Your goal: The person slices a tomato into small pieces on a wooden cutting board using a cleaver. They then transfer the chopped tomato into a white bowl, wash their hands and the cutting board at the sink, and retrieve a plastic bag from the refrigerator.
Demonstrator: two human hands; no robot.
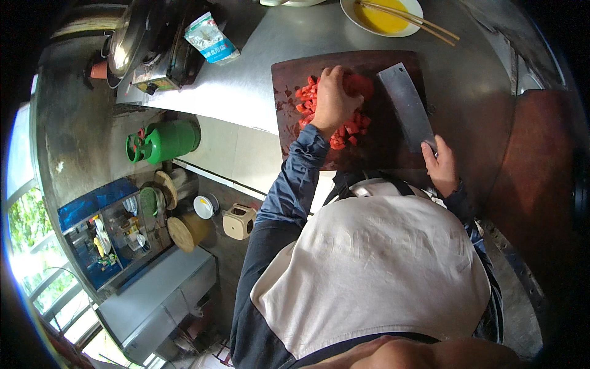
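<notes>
A dark wooden cutting board (387, 147) lies in front of me with a heap of chopped tomato (339, 138) on its left half. My left hand (333, 99) is over the heap, its thumb and fingers around a larger tomato piece (360, 86). Part of that piece and some of the chopped bits are hidden beneath the hand. In my right hand (441, 166) is the handle of a cleaver (405, 108). The broad blade lies along the board's right side, pointing away from me and apart from the tomato.
Beyond the board, a white bowl (347, 18) holds yellow liquid, probably beaten egg, with chopsticks (428, 30) across its rim. A printed plastic packet (209, 39) rests on the metal counter (251, 74). A gas stove (156, 80) stands left; a green gas cylinder (173, 140) is below.
</notes>
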